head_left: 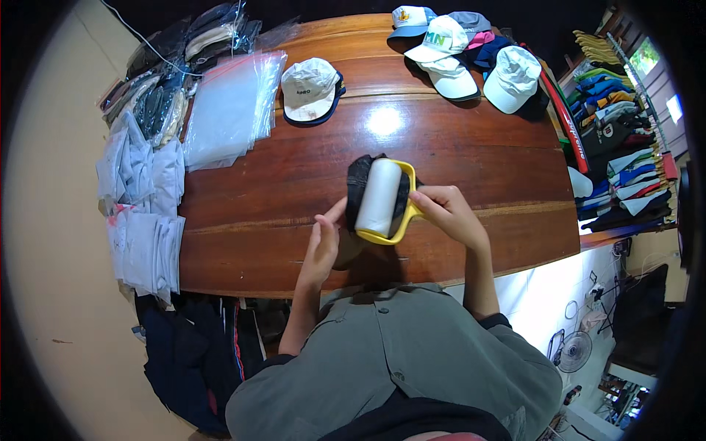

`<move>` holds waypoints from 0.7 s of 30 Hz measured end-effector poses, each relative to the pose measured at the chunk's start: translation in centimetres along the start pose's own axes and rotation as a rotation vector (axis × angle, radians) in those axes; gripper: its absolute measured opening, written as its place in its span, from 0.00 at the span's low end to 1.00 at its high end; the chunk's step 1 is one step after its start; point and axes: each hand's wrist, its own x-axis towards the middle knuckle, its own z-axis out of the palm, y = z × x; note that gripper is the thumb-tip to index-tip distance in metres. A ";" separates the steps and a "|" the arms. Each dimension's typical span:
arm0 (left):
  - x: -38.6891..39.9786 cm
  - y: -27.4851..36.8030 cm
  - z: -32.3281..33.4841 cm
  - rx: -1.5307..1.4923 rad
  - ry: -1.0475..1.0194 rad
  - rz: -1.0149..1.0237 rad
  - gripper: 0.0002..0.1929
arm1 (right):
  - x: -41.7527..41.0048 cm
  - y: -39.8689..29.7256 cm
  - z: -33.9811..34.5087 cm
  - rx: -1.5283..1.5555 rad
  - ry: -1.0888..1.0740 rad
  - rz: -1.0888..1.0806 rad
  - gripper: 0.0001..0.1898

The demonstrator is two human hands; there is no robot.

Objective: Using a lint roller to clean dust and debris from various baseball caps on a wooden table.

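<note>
My right hand (451, 212) grips the yellow handle of a lint roller (379, 197) with a white adhesive roll. The roll lies across a black fabric item, apparently a cap (357, 179), and hides much of it. My left hand (322, 247) supports that cap at its left edge, the fingers partly hidden behind it. Both hands are above the front middle of a varnished wooden table (474, 143). Beyond them, a cream cap (309, 88) rests on a dark one.
Clear plastic bags (231, 110) are stacked at the left, beside bagged caps (215, 36) and bagged white garments (146, 248). Several caps (444, 41) are grouped at the back right. A clothes rack (634, 110) stands past the right edge. A fan (575, 351) is on the floor.
</note>
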 end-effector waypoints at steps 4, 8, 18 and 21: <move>-0.1 0.7 0.2 -0.027 -0.055 0.037 0.49 | -2.5 2.1 -3.7 0.007 -0.105 0.164 0.20; -0.3 -0.5 -0.4 0.118 -0.098 0.089 0.47 | -4.0 2.0 -5.7 0.017 -0.179 0.251 0.21; -0.1 1.2 3.7 0.131 -0.114 0.105 0.42 | -2.4 -0.1 -3.6 0.098 -0.101 0.101 0.19; -0.1 1.8 3.8 0.188 -0.076 0.089 0.43 | -2.5 -1.2 -2.8 0.154 -0.013 0.076 0.18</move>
